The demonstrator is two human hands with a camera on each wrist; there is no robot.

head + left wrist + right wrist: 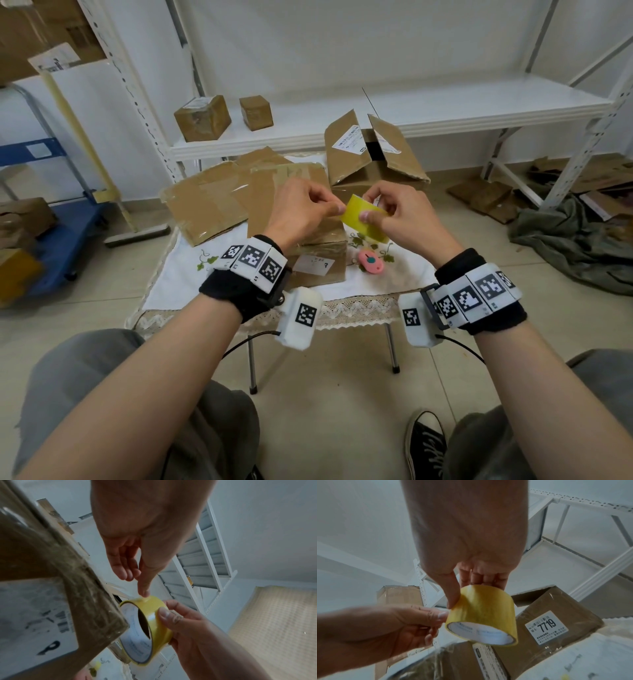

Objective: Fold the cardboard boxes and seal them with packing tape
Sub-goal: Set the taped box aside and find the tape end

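Note:
A yellow packing tape roll (pixel 363 218) is held up between both hands over a closed cardboard box (pixel 317 269) with a white label. My right hand (pixel 394 214) grips the roll, thumb on its outer face (pixel 453 599) and fingers behind it. My left hand (pixel 308 209) pinches the roll's left edge, thumb tip pressed on the tape surface (pixel 144 595), the other fingers curled. The wrist views show the roll (pixel 155 616) (pixel 485 609) with its white core. A flattened cardboard sheet (pixel 205 202) lies at the left of the table.
An open box (pixel 370 161) with raised flaps stands behind the hands. A pink box cutter (pixel 370 262) lies on the white embroidered cloth (pixel 178 284). Two small sealed boxes (pixel 202 118) sit on the white shelf. Cardboard scraps and a green cloth (pixel 575 240) lie at right, a blue cart (pixel 61 240) at left.

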